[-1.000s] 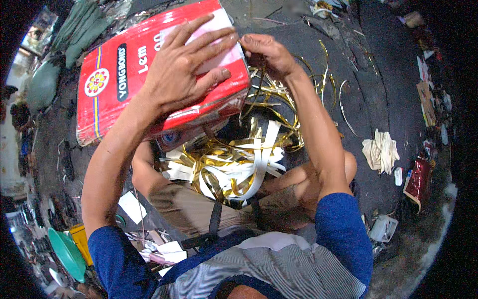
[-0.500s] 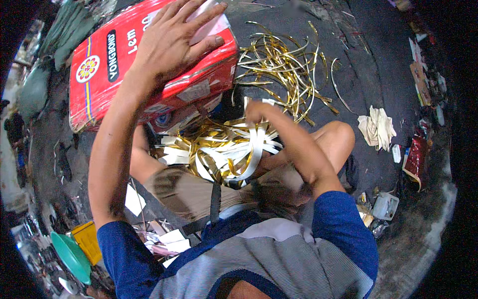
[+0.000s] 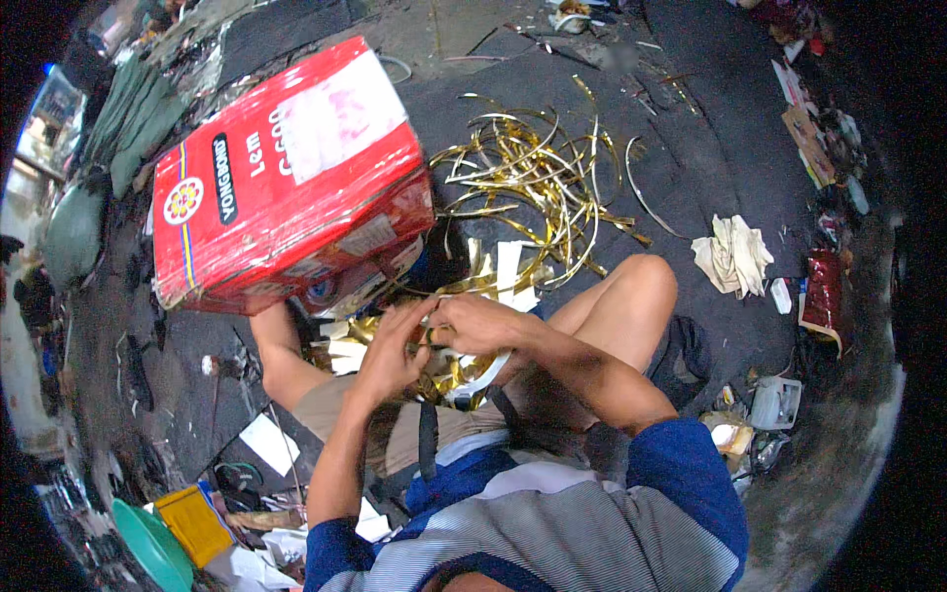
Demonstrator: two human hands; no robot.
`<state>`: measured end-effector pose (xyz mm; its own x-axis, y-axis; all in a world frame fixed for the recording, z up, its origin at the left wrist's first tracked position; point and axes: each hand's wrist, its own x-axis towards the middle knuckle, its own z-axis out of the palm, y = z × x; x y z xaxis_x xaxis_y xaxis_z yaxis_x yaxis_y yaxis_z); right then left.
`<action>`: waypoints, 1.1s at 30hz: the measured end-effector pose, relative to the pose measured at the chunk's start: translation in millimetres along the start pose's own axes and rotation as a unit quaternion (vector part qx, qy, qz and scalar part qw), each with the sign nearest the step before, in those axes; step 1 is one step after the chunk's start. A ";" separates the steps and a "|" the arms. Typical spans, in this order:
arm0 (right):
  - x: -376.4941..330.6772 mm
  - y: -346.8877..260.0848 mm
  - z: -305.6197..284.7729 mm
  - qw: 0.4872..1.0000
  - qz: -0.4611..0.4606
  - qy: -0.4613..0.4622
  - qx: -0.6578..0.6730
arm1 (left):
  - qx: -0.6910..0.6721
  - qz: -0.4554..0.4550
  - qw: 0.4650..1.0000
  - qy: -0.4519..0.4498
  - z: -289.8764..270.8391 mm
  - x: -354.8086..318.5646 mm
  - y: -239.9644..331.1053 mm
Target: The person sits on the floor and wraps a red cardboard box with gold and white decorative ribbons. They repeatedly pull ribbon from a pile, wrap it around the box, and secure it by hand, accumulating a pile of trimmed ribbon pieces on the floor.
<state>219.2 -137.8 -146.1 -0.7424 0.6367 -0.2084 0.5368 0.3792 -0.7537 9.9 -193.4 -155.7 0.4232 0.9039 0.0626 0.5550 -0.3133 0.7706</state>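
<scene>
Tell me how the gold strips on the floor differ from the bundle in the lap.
The gold strips on the floor are all gold, spread in loose open loops, untouched. The bundle in the lap mixes gold with white strips, packed tight, and both the left hand and right hand work on it. Both are thin, curling, shiny strips.

Gold and white strips [image 3: 434, 360] lie tangled in a loose heap on the lap, between both hands. Further gold strips [image 3: 523, 178] sprawl curled on the floor beyond.
</scene>
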 end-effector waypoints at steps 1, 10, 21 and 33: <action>-7.9 -8.2 -5.8 0.999 -0.037 0.010 0.002 | -0.048 -0.036 0.998 -0.021 -1.5 -7.3 5.8; -38.6 -77.9 -113.6 0.984 -0.139 0.075 0.077 | -0.083 -0.105 0.975 0.176 -126.0 -55.9 57.4; 60.5 -98.9 -227.8 0.979 -0.074 0.188 0.021 | 0.203 -0.245 0.913 0.255 -362.2 -59.2 15.9; 95.3 -106.8 -211.9 0.933 -0.055 0.327 -0.138 | 0.022 0.101 0.966 0.236 -177.8 174.0 54.8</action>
<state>176.0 24.7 46.7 -0.4450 0.8229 0.3533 0.6218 0.5678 -0.5394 -13.4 -1.5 10.2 0.1572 0.8520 0.4995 0.5289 -0.4997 0.6860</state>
